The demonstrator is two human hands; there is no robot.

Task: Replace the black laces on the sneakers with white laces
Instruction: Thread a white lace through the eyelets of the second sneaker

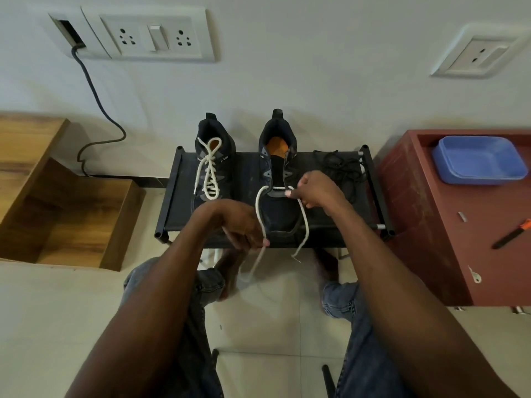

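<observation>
One white lace crosses the lowest eyelets of the right-hand sneaker on the black rack. The right hand pinches one end at the eyelet, likely steadying it; the left hand grips the other, probably evening lengths. Alongside, the left-hand sneaker is already laced; black laces lie discarded.

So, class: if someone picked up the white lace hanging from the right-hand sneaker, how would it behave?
The white lace is probably floppy: it droops in curves from the right-hand sneaker and dangles below the left hand. It looks light. Its frayed tip may resist threading.
</observation>
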